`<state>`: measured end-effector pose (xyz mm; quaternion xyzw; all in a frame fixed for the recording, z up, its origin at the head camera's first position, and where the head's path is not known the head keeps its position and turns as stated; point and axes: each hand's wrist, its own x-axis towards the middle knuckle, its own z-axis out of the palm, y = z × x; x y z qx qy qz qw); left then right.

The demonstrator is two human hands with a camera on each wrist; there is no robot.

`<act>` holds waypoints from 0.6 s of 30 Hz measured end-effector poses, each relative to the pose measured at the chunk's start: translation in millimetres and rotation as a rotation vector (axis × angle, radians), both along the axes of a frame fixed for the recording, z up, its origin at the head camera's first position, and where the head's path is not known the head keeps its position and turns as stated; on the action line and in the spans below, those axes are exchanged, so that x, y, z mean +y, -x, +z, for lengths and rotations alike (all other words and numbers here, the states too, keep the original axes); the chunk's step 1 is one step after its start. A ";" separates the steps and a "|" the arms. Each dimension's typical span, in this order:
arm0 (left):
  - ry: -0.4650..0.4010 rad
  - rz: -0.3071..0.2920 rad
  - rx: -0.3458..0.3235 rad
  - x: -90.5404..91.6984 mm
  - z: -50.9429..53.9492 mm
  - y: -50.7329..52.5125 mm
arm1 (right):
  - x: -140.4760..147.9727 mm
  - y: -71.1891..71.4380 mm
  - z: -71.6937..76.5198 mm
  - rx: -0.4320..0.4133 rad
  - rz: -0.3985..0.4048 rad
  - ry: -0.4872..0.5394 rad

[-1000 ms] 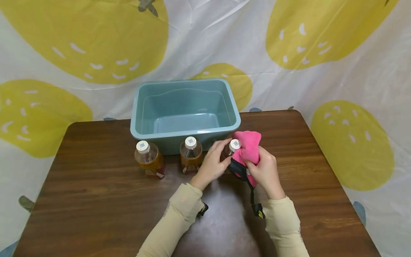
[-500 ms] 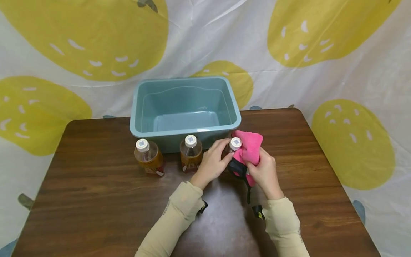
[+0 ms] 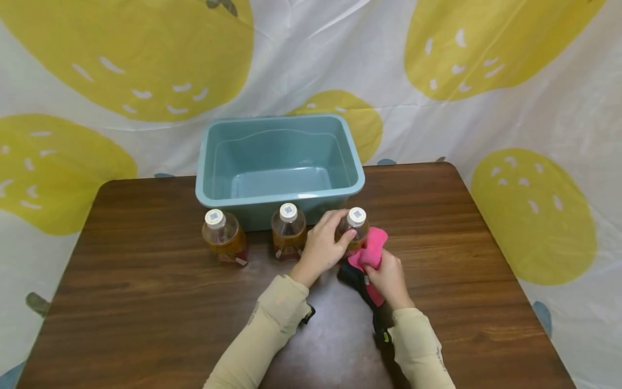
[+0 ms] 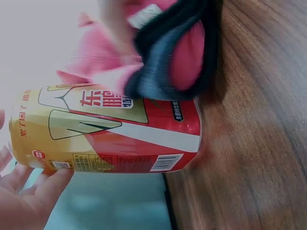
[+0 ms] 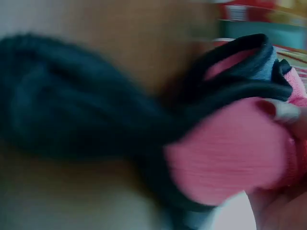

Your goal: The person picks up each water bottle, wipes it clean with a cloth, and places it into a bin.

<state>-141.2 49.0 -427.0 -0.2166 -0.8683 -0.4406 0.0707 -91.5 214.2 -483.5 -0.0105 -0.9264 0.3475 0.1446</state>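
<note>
My left hand [image 3: 323, 246] holds a white-capped drink bottle [image 3: 362, 233] at the right end of a row, thumb and fingers round its upper part. It stands upright on the table, and its yellow-and-red label [image 4: 139, 136] shows in the left wrist view. A pink cloth with dark edging [image 3: 373, 247] is gripped in my right hand [image 3: 390, 278], bunched against or very near the bottle's lower right side. In the right wrist view the cloth [image 5: 225, 148] is blurred, its dark strip trailing left, and most of that hand lies out of frame.
Two similar bottles stand left of my left hand, a middle bottle [image 3: 289, 232] and a left bottle [image 3: 225, 237]. Behind the row sits a blue-green plastic bin [image 3: 279, 201] at the back of the brown wooden table [image 3: 160, 302]. A fruit-patterned curtain [image 3: 311, 54] hangs behind.
My right hand has drawn the pink cloth down toward me and slightly left, uncovering more of the bottle's upper part. My left hand has stayed on the bottle.
</note>
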 end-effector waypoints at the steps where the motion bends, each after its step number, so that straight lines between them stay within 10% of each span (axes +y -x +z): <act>1: -0.002 -0.001 0.002 0.3 -0.2 -0.2 | 0.2 -0.5 -4.0 -0.009 0.002 -0.011; 8: -0.010 -0.001 0.000 0.6 0.3 -1.4 | 0.6 -3.2 -5.0 0.003 -0.001 0.011; 18: 0.001 0.014 0.012 2.1 -2.2 -0.5 | -2.9 4.6 57.4 0.289 0.038 0.077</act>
